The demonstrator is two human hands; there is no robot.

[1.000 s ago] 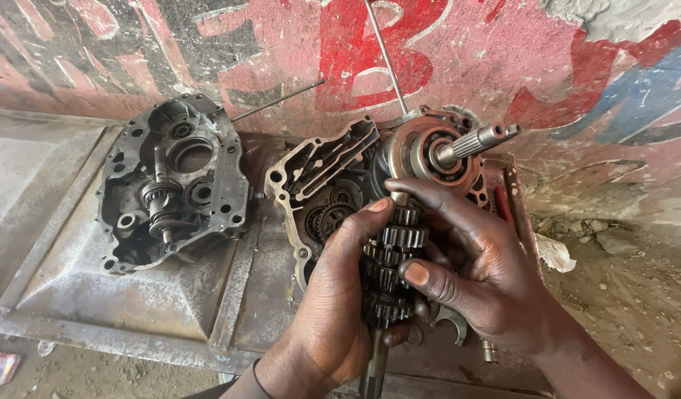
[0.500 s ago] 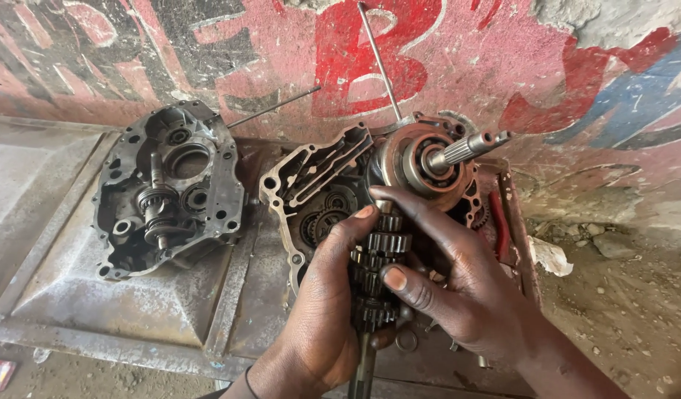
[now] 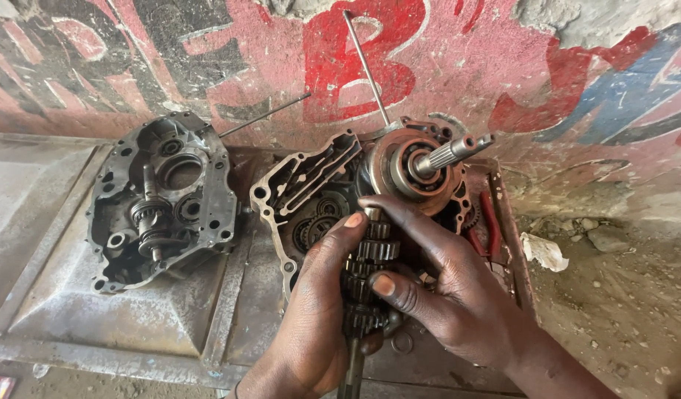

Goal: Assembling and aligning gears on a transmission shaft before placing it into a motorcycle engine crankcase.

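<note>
Both the left hand (image 3: 311, 310) and right hand (image 3: 451, 295) grasp the gear shaft (image 3: 366, 284), not yet seated in the open engine case (image 3: 311, 192) at twelve o'clock.

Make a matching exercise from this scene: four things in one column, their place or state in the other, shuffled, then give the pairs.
Things:
1. gear shaft
2. left crankcase half
3. splined shaft
4. crumpled white scrap

Places or states:
A. lying on the dirt at the right
B. gripped between the left hand and right hand
C. set apart at the left on the metal tray
D. sticking out of the round hub toward the upper right

Pairs: 1-B, 2-C, 3-D, 4-A
</note>
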